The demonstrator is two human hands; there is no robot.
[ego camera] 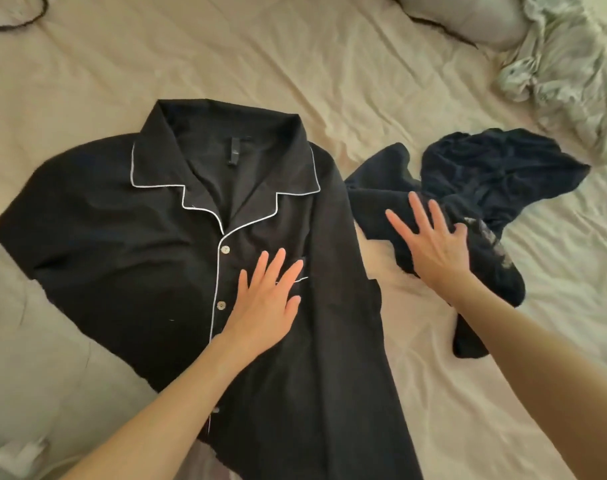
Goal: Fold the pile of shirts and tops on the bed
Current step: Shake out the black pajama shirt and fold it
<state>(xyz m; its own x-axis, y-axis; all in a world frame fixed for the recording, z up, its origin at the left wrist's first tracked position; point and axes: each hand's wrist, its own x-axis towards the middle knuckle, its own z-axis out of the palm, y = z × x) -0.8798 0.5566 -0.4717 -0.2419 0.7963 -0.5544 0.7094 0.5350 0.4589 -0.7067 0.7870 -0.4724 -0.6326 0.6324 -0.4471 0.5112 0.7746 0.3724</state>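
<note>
A black button-front shirt (156,244) with white piping on its collar and placket lies face up and spread on the bed (330,81), collar away from the person, buttons done up so far as can be seen; its one sleeve reaches out flat on the viewer's left, while the other side looks already turned in along a straight edge, though I cannot be sure of that; the left hand (265,299) lies flat on the chest just beside the placket, fingers straight and slightly spread, gripping nothing; the right hand (430,240) rests with fingers splayed on a rumpled dark garment (485,188) lying just beside the shirt, pressing or touching it rather than holding it, no cloth pinched that I can see; by my reckoning the step in hand is the flattening and squaring of the shirt before its folds, with the dark garment waiting as the next piece of the pile; a pale crumpled cloth (569,74) sits well apart at the far corner; the next move, I judge, calls for the outspread sleeve and that side to be brought in over the front, the left hand anchoring the middle so the smooth cloth does not slide, then the hem carried up toward the collar
</note>
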